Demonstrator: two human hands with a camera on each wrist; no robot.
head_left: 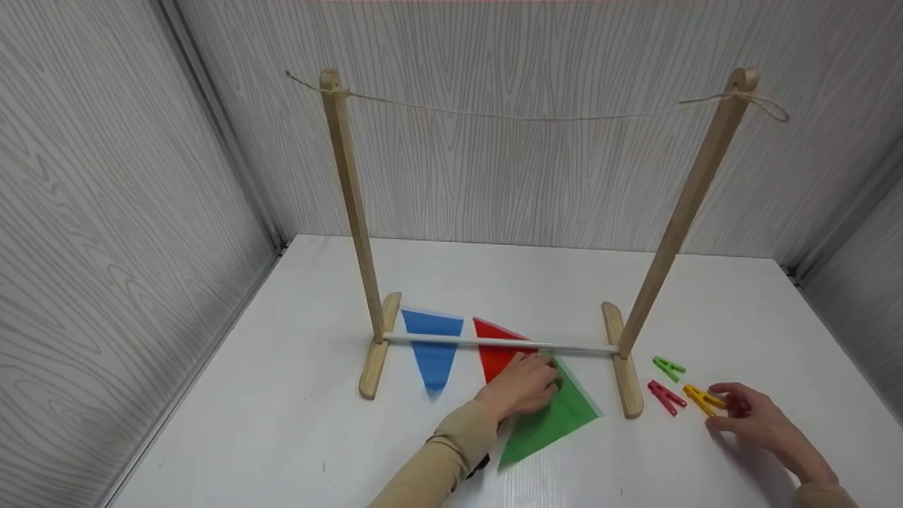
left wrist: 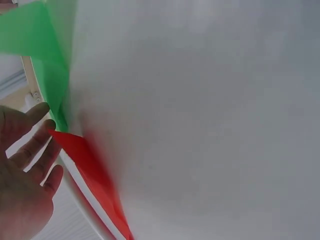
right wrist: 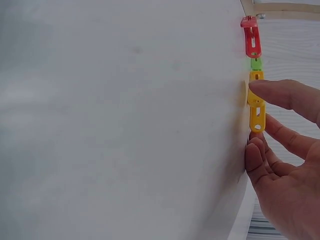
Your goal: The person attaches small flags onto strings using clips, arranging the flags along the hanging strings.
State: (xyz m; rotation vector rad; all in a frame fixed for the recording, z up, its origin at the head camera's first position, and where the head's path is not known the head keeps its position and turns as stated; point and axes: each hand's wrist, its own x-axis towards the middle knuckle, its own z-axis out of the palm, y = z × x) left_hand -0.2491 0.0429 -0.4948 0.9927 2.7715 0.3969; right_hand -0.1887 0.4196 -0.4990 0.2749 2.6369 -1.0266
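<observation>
Bracketing the lower-right yellow clip (head_left: 697, 396), our right hand (head_left: 765, 425) wide, we are apparently fetching it, needing a pinch next, our left hand (head_left: 523, 384) unclear in grip.

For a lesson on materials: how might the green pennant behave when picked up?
The green pennant will probably flop, since it bends in the left wrist view. It looks sheet-thin, so it is likely light.
</observation>
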